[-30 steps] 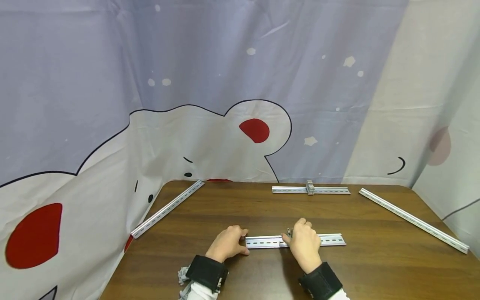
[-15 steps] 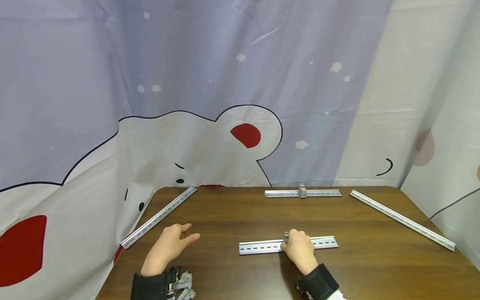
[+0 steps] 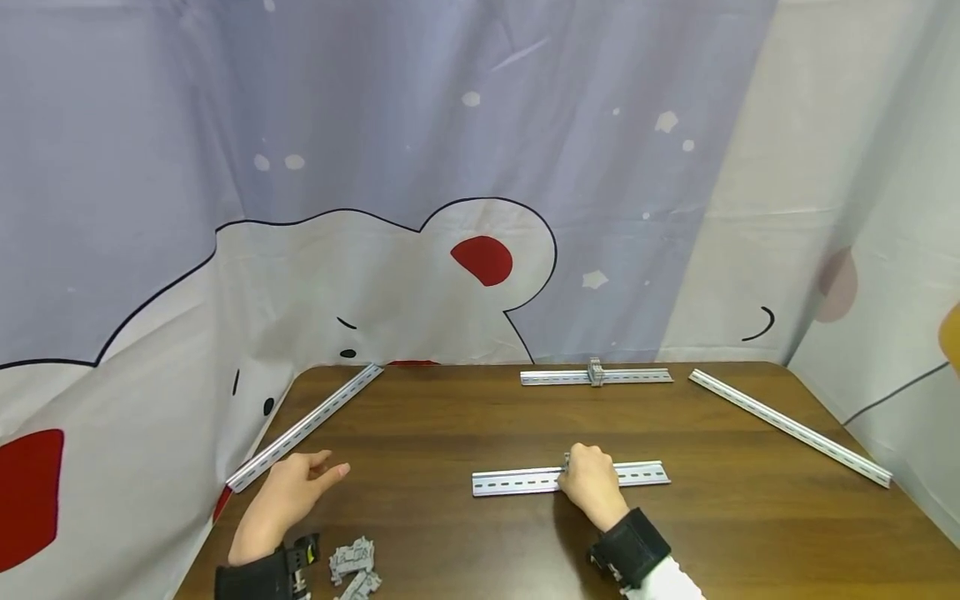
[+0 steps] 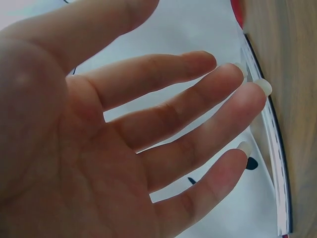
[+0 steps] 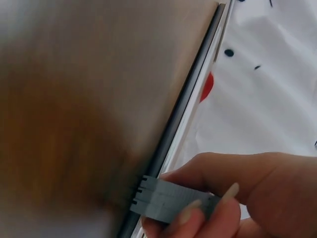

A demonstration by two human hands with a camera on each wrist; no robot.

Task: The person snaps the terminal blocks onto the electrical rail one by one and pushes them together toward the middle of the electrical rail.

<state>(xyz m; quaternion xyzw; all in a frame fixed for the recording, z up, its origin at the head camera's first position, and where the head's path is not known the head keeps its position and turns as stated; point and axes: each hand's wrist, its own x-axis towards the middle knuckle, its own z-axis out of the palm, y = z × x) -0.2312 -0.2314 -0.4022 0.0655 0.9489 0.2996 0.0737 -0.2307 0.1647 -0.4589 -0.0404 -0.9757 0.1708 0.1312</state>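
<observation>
My right hand (image 3: 592, 487) pinches a grey DIN rail terminal block (image 5: 164, 202) between thumb and fingers. The block sits at the slotted metal DIN rail (image 3: 513, 482) in the middle of the table; whether it is clipped on cannot be told. In the head view the hand hides most of the block and a stretch of the rail. My left hand (image 3: 285, 498) hovers over the table's left side with fingers apart and nothing in them. Below it lie several loose grey terminal blocks (image 3: 354, 560).
One DIN rail (image 3: 306, 428) slants along the left edge of the wooden table (image 3: 420, 425), another (image 3: 787, 427) along the right. At the back lies a shorter rail (image 3: 555, 377) carrying a grey block (image 3: 596, 373). A printed cloth (image 3: 360, 275) hangs behind.
My left hand has let go of the middle rail's left end and moved left, past the loose blocks. The right hand stays at the rail with the block. The head view has shifted slightly.
</observation>
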